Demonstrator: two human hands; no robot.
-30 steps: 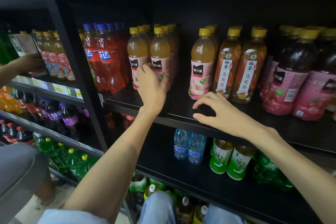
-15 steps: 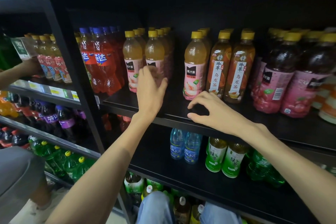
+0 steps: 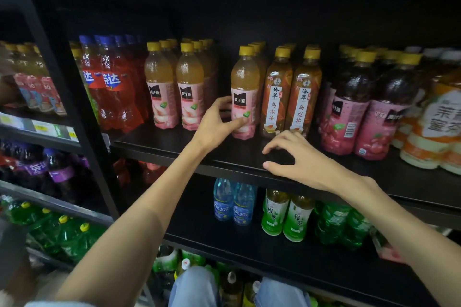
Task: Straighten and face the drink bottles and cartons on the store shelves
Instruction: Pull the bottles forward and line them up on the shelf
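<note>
left hand (image 3: 216, 122) shifted right, fingers (image 3: 238, 123) gripping one peach bottle (image 3: 245, 92); right hand (image 3: 303, 159) spread.

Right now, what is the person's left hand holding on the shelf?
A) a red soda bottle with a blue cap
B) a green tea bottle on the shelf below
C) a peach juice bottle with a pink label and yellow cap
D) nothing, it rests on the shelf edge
C: the left hand curls round the lower part of the peach juice bottle, thumb across its pink label.
</note>
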